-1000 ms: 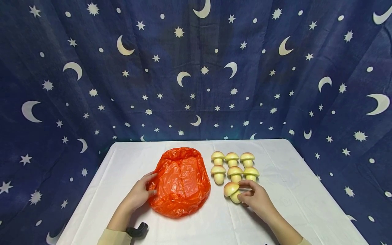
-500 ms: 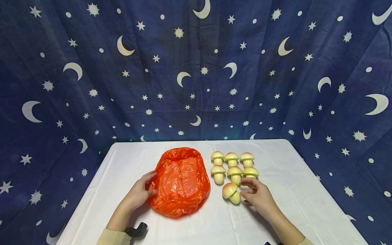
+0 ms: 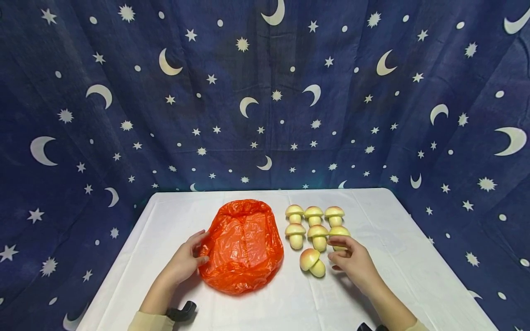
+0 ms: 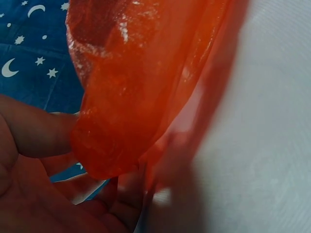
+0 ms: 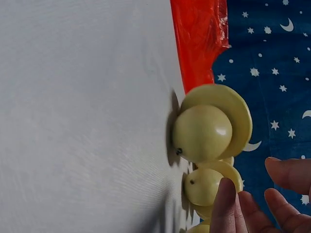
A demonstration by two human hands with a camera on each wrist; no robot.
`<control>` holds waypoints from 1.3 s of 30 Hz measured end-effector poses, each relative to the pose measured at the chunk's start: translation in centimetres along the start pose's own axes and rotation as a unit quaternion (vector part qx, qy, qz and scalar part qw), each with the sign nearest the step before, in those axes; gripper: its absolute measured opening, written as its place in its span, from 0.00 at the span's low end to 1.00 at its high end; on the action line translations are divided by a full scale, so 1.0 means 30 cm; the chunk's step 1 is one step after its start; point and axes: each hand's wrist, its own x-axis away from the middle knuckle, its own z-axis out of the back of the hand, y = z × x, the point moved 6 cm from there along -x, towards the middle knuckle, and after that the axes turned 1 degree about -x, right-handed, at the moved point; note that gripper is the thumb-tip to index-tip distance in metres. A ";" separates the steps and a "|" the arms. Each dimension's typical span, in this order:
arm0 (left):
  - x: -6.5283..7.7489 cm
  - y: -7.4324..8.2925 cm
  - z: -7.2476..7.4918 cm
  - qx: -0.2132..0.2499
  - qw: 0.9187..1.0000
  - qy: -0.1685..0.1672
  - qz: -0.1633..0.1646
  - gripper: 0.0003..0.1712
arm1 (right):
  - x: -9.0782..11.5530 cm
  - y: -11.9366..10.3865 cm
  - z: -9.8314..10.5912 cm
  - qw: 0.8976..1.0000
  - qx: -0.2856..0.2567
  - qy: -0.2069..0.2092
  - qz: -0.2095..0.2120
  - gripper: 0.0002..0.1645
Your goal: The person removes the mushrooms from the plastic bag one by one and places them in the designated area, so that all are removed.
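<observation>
A red plastic bag [image 3: 244, 248] sits on the table with its wide mouth open upward. My left hand [image 3: 184, 262] is at its left side, thumb and fingers spread apart; in the left wrist view the thumb [image 4: 43, 131] meets the bag's rolled rim [image 4: 107, 150]. To the right, a toy mushroom [image 3: 312, 263] with a yellow-and-orange cap lies tilted on the cloth. My right hand [image 3: 354, 262] holds nothing, its fingers parted just right of that mushroom. Its fingertips overlap another mushroom [image 3: 339, 232] and partly hide it.
Behind the tilted mushroom, several more mushrooms [image 3: 313, 214] lie in two rows, caps toward the back. A white cloth covers the table [image 3: 397, 257]. A dark blue curtain [image 3: 265, 115] with moons and stars hangs behind and at both sides.
My right hand lets go of the front mushroom and draws back to the right. The mushroom settles slightly left and nearer. My left hand shifts slightly left at the bag.
</observation>
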 end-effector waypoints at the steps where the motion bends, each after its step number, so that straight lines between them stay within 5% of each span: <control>1: 0.002 0.002 0.002 0.001 1.000 0.000 -0.001 0.43 | 0.001 -0.002 0.001 1.000 -0.001 0.000 0.002 0.31; 21: 0.007 0.000 -0.003 0.010 1.000 -0.004 -0.002 0.43 | -0.003 0.049 -0.103 0.989 0.032 -0.137 0.036 0.42; 39: 0.001 -0.009 -0.008 0.008 1.000 -0.005 0.006 0.43 | -0.004 0.037 -0.111 0.994 0.076 -0.073 0.025 0.35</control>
